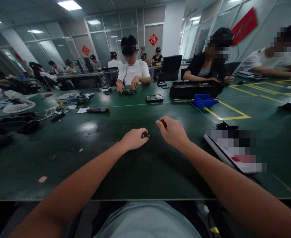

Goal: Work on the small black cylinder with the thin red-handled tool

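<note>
Both of my arms reach out over a dark green table (90,165). My left hand (134,138) is closed in a pinch on a small dark part (145,135) resting just above the table top. My right hand (173,132) is closed round a thin screwdriver with a reddish handle (163,123), its dark shaft slanting down toward the small part. The two hands are a few centimetres apart near the table's middle.
A small dark object (227,125) and a flat device (234,152) lie to my right. A blue tray (204,100), a long black case (195,88) and yellow tape lines (232,112) sit further back. Cables and tools (61,110) clutter the left. Other people work across the table.
</note>
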